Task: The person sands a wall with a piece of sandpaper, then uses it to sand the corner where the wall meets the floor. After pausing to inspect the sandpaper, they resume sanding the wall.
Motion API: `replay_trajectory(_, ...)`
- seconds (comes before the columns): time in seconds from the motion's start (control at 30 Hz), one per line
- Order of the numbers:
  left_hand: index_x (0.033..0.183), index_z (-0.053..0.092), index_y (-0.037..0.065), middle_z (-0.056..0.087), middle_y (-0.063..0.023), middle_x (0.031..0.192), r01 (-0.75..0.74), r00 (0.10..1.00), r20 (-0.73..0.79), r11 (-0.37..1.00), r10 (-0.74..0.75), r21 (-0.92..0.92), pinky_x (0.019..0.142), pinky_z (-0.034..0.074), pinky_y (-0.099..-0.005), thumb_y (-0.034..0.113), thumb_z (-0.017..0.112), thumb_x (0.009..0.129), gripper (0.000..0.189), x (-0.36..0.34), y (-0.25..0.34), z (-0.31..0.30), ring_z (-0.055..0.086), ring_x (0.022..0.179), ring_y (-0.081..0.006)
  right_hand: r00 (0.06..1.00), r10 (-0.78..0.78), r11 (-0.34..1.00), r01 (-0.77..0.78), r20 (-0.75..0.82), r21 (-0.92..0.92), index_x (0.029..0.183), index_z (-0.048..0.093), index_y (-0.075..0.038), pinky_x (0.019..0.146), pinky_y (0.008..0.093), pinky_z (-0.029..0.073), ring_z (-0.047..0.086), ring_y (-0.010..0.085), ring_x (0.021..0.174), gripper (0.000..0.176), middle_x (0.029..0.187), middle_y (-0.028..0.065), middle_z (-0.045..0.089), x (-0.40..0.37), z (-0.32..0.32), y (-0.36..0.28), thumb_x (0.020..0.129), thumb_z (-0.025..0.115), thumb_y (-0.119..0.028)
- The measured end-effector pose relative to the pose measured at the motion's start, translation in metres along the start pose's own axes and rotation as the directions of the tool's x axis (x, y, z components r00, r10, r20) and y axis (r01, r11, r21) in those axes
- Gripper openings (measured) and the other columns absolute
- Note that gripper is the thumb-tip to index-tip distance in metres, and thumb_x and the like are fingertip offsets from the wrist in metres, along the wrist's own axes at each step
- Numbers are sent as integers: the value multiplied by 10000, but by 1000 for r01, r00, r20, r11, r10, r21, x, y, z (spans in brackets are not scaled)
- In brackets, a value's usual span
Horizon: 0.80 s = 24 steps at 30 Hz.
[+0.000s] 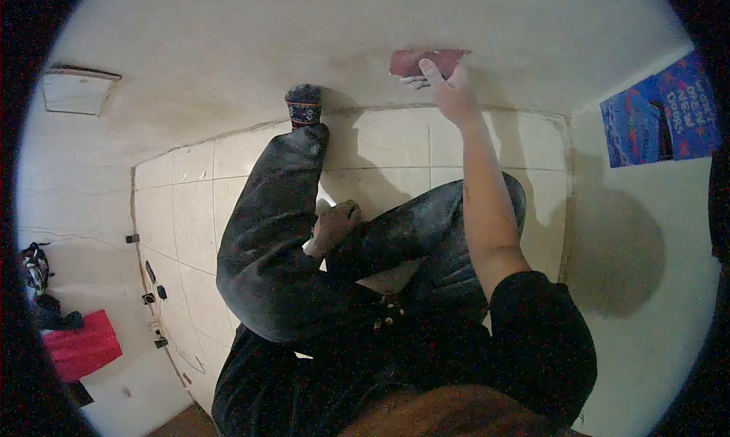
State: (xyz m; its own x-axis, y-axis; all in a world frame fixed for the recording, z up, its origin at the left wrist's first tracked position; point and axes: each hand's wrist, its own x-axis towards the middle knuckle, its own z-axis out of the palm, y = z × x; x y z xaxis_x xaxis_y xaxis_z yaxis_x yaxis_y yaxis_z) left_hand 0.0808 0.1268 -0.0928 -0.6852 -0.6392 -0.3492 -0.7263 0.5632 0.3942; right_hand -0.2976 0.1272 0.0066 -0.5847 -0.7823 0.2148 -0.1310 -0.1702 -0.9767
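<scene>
My right hand reaches forward to the wall and grips a folded piece of red sandpaper lying against its surface. The thumb is on the near side, and some fingers show pale, dusty tips below the sheet. My forearm stretches over my bent right knee. I do not make out my left hand; a brownish shape between my legs looks more like a tucked foot. My left foot, in a patterned sock, rests against the wall near the floor.
I sit on a tiled floor. A blue printed bag is at the right wall. On the left are a framed panel, a pink-red cloth, and cords with small dark plugs along the floor's edge.
</scene>
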Motion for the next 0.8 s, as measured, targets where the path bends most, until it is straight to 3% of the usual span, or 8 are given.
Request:
replay_trajectory(0.03,1037,616,73,670,-191,1014,13,1000,-2,1000,-13,-24,820,505,-488,330,526,936,290,-1,-3,-2,638,949,-411,999,-3,993,-3,49,116,1052,657,7,875,392,489,661,258,957,354,1008,163,699,3,1,-7,958,603,-331)
replay_trajectory(0.1,1031,616,73,672,-187,1010,34,999,8,996,-34,-78,826,502,-487,337,529,937,293,-1,-6,-6,639,952,-409,989,150,982,-151,-15,-113,1042,658,13,873,389,489,661,255,953,365,997,171,698,-7,2,-21,961,599,-338)
replay_trajectory(0.23,1038,619,76,678,-182,1004,40,998,52,997,-43,66,838,499,-479,351,532,938,306,0,0,-9,643,964,-400,991,-33,893,-28,-128,-449,1054,645,34,858,398,496,660,263,958,421,999,183,692,-3,9,34,954,607,-373)
replay_trajectory(0.43,1051,611,72,676,-191,996,-16,1000,-27,1000,16,-23,826,498,-477,354,536,936,313,-1,-7,0,643,954,-403,971,198,960,-220,136,173,1147,590,44,929,421,467,620,315,1080,541,1115,201,660,5,-3,11,923,635,-447)
replay_trajectory(0.53,1053,614,77,676,-186,993,17,1000,13,999,-17,-33,819,499,-475,351,539,938,306,2,-2,-8,642,950,-406,990,80,935,-116,-119,-337,1120,613,37,916,410,478,641,289,1043,459,1061,189,684,-8,5,30,953,610,-390)
replay_trajectory(0.63,1064,613,86,674,-181,995,-40,999,1,999,40,19,815,500,-473,349,536,940,301,4,-20,11,640,953,-407,999,24,974,-31,-32,-224,1127,615,43,920,405,479,644,278,1041,435,1063,187,689,-9,4,-18,968,590,-360)
replay_trajectory(0.73,1083,603,92,670,-182,1008,-90,996,-12,995,91,34,816,500,-477,340,524,945,295,1,-29,17,633,967,-406,988,137,954,-151,73,258,1141,609,49,934,412,472,644,292,1040,446,1088,197,687,-3,5,-15,969,586,-362)
replay_trajectory(0.8,1090,597,93,667,-186,1016,-82,997,18,995,82,49,818,500,-482,327,514,950,286,2,-26,7,629,975,-407,991,134,990,-134,6,51,1151,601,47,925,406,477,645,284,1042,454,1092,188,686,-4,5,15,965,595,-367)
